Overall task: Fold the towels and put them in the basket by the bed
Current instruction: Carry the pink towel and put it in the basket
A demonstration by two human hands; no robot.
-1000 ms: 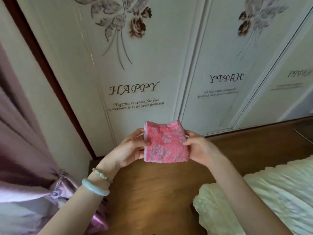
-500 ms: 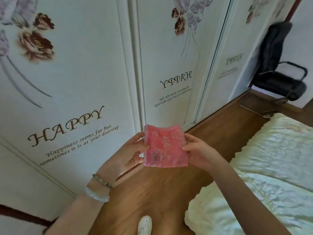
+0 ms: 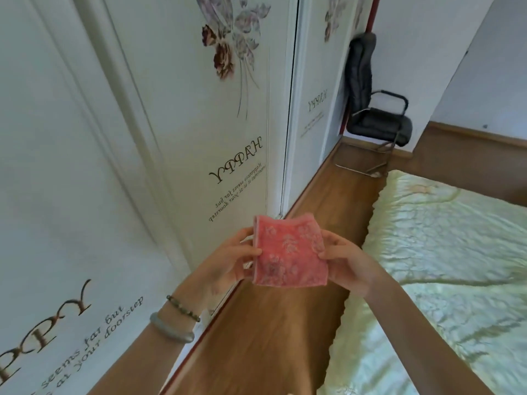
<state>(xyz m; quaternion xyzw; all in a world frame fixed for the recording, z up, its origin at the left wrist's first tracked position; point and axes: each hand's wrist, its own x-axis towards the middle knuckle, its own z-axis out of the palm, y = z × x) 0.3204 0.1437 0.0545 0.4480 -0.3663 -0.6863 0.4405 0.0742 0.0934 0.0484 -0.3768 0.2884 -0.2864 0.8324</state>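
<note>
View swung right along wardrobe doors [image 3: 171, 138] within the last second, black office chair [image 3: 376, 121] and more bed [image 3: 456, 252] now in frame; folded pink towel [image 3: 291, 252] stays pinched between left hand [image 3: 228, 260] and right hand [image 3: 348, 263], above floor [image 3: 285, 337] beside bed; basket unseen, carry likely begun.

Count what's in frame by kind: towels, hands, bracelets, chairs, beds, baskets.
Towels: 1, the folded pink towel
Hands: 2, left hand and right hand, each pinching a towel edge
Bracelets: 2, beaded bracelet and pale bangle
Chairs: 1, black chair
Beds: 1, bed
Baskets: 0 in view
Total: 7
</note>
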